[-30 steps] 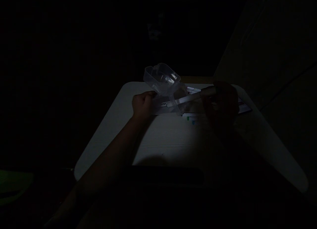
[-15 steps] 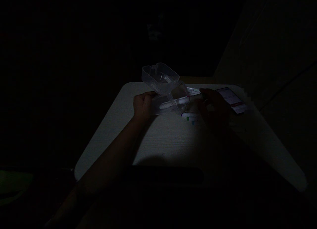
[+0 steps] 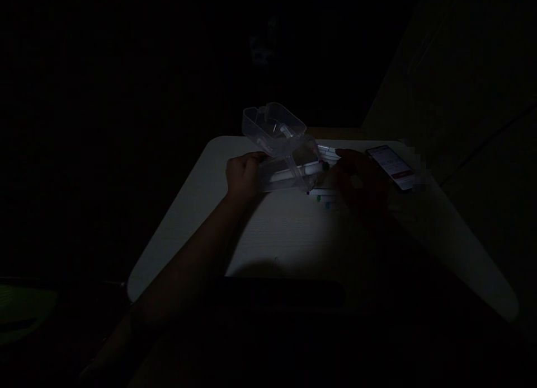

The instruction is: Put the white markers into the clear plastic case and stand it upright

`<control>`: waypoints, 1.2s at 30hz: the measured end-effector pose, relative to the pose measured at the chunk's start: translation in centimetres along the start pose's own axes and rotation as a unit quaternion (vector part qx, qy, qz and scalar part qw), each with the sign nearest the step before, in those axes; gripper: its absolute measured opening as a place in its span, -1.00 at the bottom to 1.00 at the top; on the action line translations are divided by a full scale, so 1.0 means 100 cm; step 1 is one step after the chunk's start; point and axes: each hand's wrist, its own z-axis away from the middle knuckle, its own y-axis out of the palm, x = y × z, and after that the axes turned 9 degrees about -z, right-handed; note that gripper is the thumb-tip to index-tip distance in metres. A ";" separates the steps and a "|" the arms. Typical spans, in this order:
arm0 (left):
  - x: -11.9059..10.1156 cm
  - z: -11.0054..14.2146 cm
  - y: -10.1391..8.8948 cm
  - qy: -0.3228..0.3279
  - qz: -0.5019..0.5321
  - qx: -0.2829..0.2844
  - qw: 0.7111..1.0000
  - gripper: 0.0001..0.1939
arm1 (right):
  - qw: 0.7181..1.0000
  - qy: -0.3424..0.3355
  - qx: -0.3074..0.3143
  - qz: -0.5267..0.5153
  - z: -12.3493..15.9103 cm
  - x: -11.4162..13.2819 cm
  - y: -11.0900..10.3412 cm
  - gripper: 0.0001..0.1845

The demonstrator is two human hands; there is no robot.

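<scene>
My left hand (image 3: 243,175) is closed around the near-left end of a clear plastic case (image 3: 279,182), which is tilted above the table with its lid (image 3: 272,127) swung up. Inside the case lie white markers (image 3: 287,174); one with a dark cap (image 3: 325,166) pokes out at the right-hand mouth. Just right of that cap is my right hand (image 3: 363,178), in deep shadow, its thumb and forefinger apart and nothing visible between them. More white markers (image 3: 329,151) rest behind the case, and several with coloured ends (image 3: 321,192) lie below its mouth, partly hidden by shadow.
A phone with a lit screen (image 3: 392,167) lies at the table's back right. The pale table (image 3: 268,237) has rounded corners and a dark slot (image 3: 285,293) near its front edge. Darkness hides most of the surroundings; something green (image 3: 25,309) shows at lower left.
The dark-capped marker has slid left, deeper into the case, and has left my right fingers. My left hand keeps its hold on the case.
</scene>
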 end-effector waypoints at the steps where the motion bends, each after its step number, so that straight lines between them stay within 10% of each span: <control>1: 0.001 0.000 0.001 -0.002 0.009 -0.005 1.000 -0.60 | 1.000 0.002 -0.002 -0.015 0.000 0.000 -0.001 -0.61; 6: 0.000 -0.001 0.001 0.002 0.000 -0.002 1.000 -0.62 | 0.996 0.070 0.050 -0.002 -0.007 -0.014 -0.004 -0.64; 13: 0.001 -0.001 0.002 0.007 0.018 0.002 1.000 -0.61 | 0.908 0.140 0.358 0.169 -0.014 -0.040 -0.001 -0.56; 36: -0.003 0.001 -0.006 0.045 -0.049 0.003 0.998 -0.64 | 0.887 0.114 0.424 0.143 -0.008 -0.036 0.006 -0.60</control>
